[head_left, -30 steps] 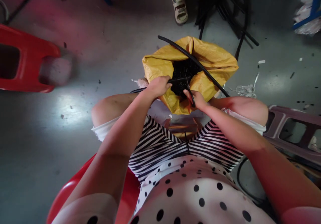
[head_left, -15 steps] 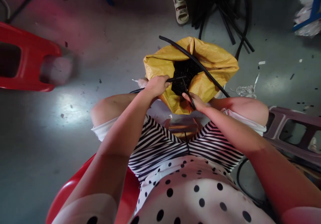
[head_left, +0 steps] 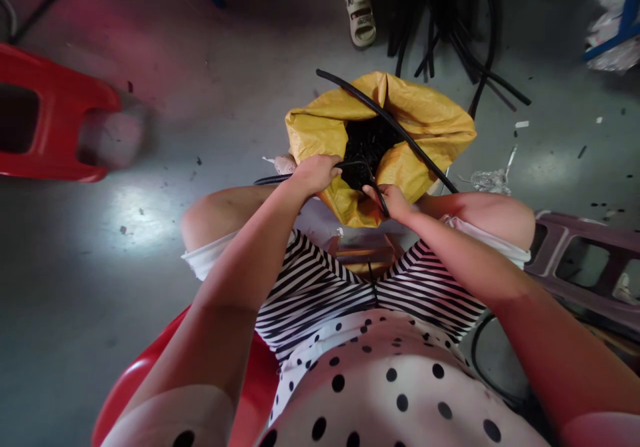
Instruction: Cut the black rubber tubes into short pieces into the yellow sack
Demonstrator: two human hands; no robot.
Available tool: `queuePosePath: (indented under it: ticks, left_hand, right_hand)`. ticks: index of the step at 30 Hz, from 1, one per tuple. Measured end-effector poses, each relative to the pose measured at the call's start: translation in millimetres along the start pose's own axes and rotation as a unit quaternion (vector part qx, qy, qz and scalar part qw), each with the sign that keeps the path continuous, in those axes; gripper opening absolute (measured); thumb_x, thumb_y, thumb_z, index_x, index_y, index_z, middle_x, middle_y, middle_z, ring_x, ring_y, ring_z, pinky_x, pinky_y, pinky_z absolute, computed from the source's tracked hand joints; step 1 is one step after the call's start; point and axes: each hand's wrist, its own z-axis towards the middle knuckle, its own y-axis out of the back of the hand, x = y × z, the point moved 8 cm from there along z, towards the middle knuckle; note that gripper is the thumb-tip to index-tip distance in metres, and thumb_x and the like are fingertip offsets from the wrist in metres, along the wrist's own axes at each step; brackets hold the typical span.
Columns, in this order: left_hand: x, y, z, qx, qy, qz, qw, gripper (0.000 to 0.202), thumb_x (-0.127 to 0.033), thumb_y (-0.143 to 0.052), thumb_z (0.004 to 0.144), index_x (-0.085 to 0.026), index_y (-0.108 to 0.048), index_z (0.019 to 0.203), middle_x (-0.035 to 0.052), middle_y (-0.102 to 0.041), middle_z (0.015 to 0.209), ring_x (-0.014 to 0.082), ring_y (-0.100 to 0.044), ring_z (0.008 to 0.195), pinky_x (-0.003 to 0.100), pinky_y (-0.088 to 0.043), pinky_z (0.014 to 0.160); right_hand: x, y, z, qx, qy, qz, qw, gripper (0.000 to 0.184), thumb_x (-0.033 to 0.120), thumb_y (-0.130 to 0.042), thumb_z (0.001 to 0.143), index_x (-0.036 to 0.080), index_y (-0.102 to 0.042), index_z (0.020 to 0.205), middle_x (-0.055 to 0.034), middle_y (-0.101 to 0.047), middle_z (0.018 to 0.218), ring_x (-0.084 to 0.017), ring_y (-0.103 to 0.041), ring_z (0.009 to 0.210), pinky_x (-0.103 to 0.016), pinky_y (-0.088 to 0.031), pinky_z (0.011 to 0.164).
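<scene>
A yellow sack [head_left: 430, 123] stands open on the floor between my knees, filled with small black pieces [head_left: 365, 147]. My left hand [head_left: 315, 172] is closed round a thin black tube [head_left: 273, 180] at the sack's near left rim. My right hand [head_left: 393, 200] grips a narrow black tool [head_left: 377, 190] at the near rim, its tip meeting the tube's end over the sack mouth. A long black hose [head_left: 385, 120] lies slantwise across the sack's top.
A red plastic stool [head_left: 47, 127] lies at the left. Another person's sandalled foot [head_left: 360, 20] and a pile of black hoses [head_left: 455, 27] are beyond the sack. A purple stool [head_left: 585, 260] lies at my right. I sit on a red chair [head_left: 150, 373].
My hands have barely shifted at the sack's rim; the tube end and tool have drawn closer together. The hoses beyond the sack have moved, spreading to the right.
</scene>
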Motion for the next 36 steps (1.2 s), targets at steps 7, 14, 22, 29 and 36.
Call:
queuePosePath:
  ticks: [7, 14, 22, 29, 36]
  left_hand:
    - [-2, 1.1, -2, 0.007, 0.016, 0.017, 1.000, 0.044, -0.033, -0.053, 0.112, -0.018, -0.077, 0.145, 0.0181, -0.080, 0.139, 0.0346, -0.076, 0.126, 0.040, -0.055, 0.102]
    - [1, 3.9, 0, -0.011, 0.016, 0.030, 0.999, 0.044, -0.033, -0.052, 0.112, -0.017, -0.077, 0.145, 0.0176, -0.080, 0.140, 0.0340, -0.075, 0.127, 0.039, -0.056, 0.103]
    - [-4, 4.2, -1, -0.020, 0.012, 0.028, 0.999, 0.043, -0.034, -0.053, 0.113, -0.018, -0.077, 0.144, 0.0173, -0.080, 0.142, 0.0339, -0.075, 0.126, 0.040, -0.056, 0.105]
    - [-10, -1.9, -1, -0.012, -0.015, 0.004, 1.000, 0.047, -0.033, -0.056, 0.111, -0.021, -0.075, 0.152, 0.0147, -0.080, 0.146, 0.0343, -0.074, 0.133, 0.040, -0.056, 0.111]
    - [-4, 0.4, -1, 0.000, 0.003, -0.001, 1.000, 0.042, -0.032, -0.054, 0.112, -0.017, -0.076, 0.145, 0.0175, -0.080, 0.140, 0.0332, -0.075, 0.129, 0.039, -0.057, 0.110]
  right_hand:
    - [-3, -1, 0, 0.000, -0.006, 0.018, 1.000, 0.087, 0.111, -0.062, 0.077, 0.026, -0.050, 0.067, 0.0012, -0.046, 0.057, -0.017, -0.049, 0.062, -0.032, -0.033, 0.061]
    - [-7, -2, 2, 0.024, -0.034, 0.073, 0.997, 0.083, 0.106, -0.061, 0.085, 0.023, -0.059, 0.077, -0.0009, -0.058, 0.063, -0.018, -0.056, 0.063, -0.032, -0.041, 0.062]
    - [-1, -7, -2, 0.073, -0.024, 0.046, 0.996, 0.076, 0.098, -0.065, 0.092, 0.022, -0.064, 0.087, -0.0024, -0.067, 0.073, -0.020, -0.064, 0.073, -0.033, -0.048, 0.072]
    - [-4, -8, 3, 0.043, -0.017, 0.015, 0.999, 0.079, 0.102, -0.062, 0.090, 0.024, -0.061, 0.080, -0.0041, -0.064, 0.069, -0.022, -0.061, 0.073, -0.033, -0.043, 0.069]
    - [-3, 1, 5, -0.014, 0.007, 0.013, 1.000, 0.087, 0.111, -0.062, 0.077, 0.026, -0.049, 0.065, 0.0015, -0.044, 0.059, -0.016, -0.044, 0.064, -0.033, -0.031, 0.062]
